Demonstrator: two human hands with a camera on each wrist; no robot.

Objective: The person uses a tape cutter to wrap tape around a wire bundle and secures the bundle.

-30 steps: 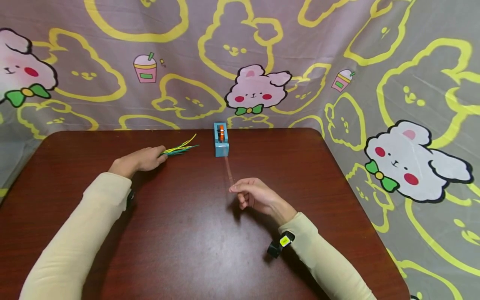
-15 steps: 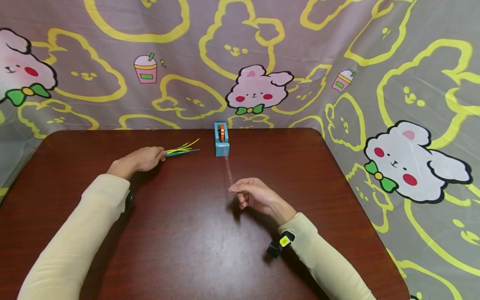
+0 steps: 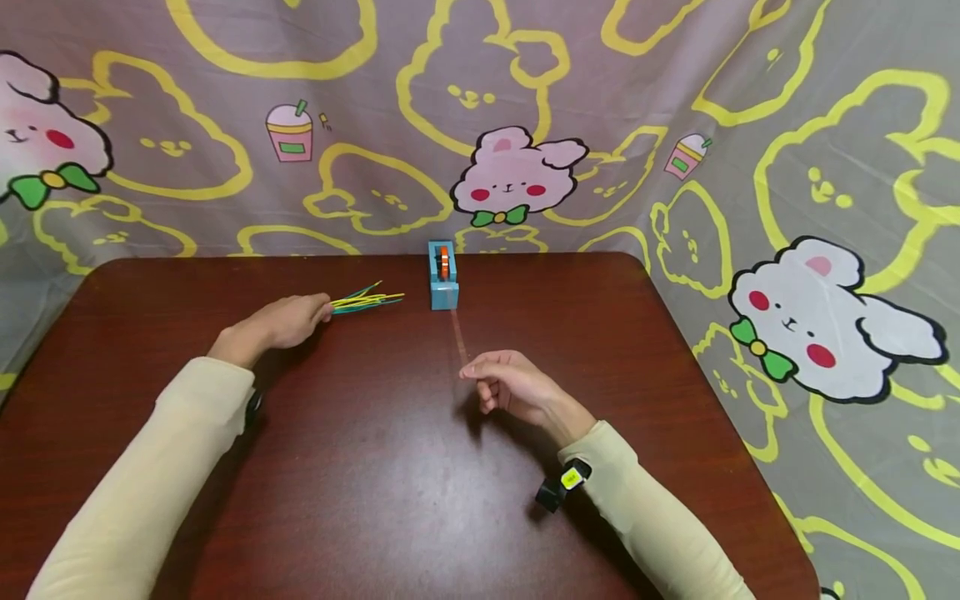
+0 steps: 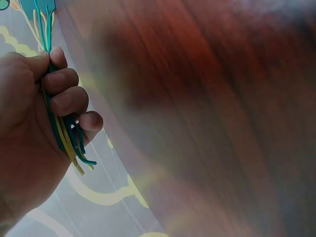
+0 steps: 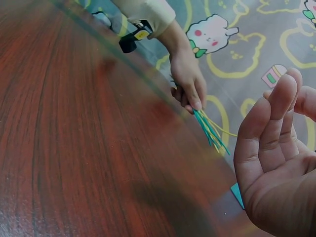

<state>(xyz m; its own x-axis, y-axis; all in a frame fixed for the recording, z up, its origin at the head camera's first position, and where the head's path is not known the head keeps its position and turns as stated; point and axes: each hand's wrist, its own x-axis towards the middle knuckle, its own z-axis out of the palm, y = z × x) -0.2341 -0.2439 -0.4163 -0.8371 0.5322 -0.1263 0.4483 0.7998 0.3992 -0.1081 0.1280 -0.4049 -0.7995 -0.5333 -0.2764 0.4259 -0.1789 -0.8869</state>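
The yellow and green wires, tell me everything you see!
The wires are thin, curving strands, yellow and bluish green, and look plastic-coated. The left hand grips them in a bunch. One set of ends fans out, pointing towards the blue tape dispenser without reaching it; the other ends, some bent, poke out by the little finger.

No text was readable; the yellow square label [image 3: 572, 477] on the black wrist device [image 3: 551, 495], at head-view five o'clock, was blurred.

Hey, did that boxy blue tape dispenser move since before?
No. The boxy blue tape dispenser keeps its place at the far edge of the reddish-brown wood-grained table; only the whole view shifts slightly.
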